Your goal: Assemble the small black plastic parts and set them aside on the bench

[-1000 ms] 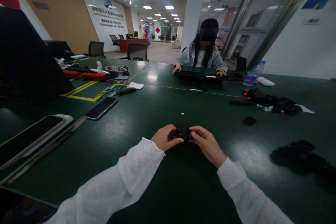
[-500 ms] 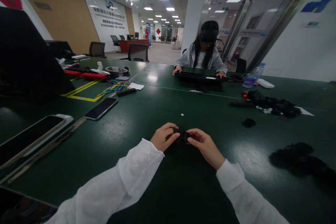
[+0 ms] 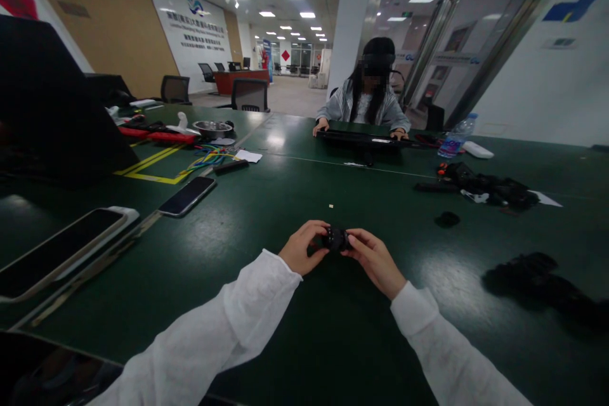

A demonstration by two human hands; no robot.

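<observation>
The small black part (image 3: pixel 337 239) is held just above or against the green tabletop (image 3: pixel 295 190), in front of the wearer; whether it touches the surface cannot be told. The left hand (image 3: pixel 301 252) pinches its left end in a curved grip, thumb below and fingers above, while the right hand (image 3: pixel 375 259) closes thumb and fingertips on its right end. As far as can be judged, handling is under way and not finished: both hands are on the part, and it is not set down. Whether it is one solid piece or several joined, and how much is already done to it, is too dark and small to tell. Beyond it lies a tiny pale piece (image 3: pixel 331 206). To the right, apart from the hands, rest a round black piece (image 3: pixel 447 219), a dark jumbled item (image 3: pixel 537 271) and a black cluster with an orange bit (image 3: pixel 497 190). A phone (image 3: pixel 188 195) lies to the left. Across the tabletop, a person (image 3: pixel 364 98) has both hands on a wide black panel (image 3: pixel 364 138).
</observation>
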